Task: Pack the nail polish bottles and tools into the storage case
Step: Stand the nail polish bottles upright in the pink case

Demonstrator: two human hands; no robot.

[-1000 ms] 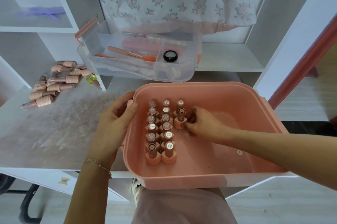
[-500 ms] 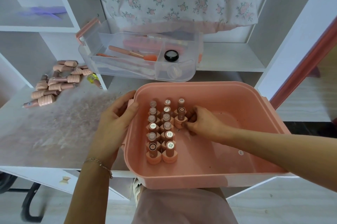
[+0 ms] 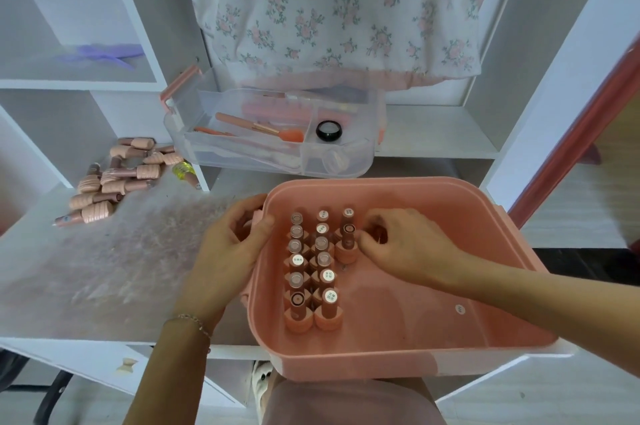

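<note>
Right hand (image 3: 403, 246) inside pink case (image 3: 485, 216), grip curled round a bottle (image 3: 375, 234) beside the third row; bottle mostly hidden. Left hand (image 3: 230, 251) grasps the case's left rim. Standing bottles (image 3: 313, 268) lie just left of the right grip. Likely small, rigid, glass, smooth: pinch at the cap. Loose bottles (image 3: 114, 178) lie on desk (image 3: 104, 268), well left.

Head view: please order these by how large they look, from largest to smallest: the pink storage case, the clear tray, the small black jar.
1. Pink storage case
2. Clear tray, which sits farther from the camera
3. Black jar
</note>
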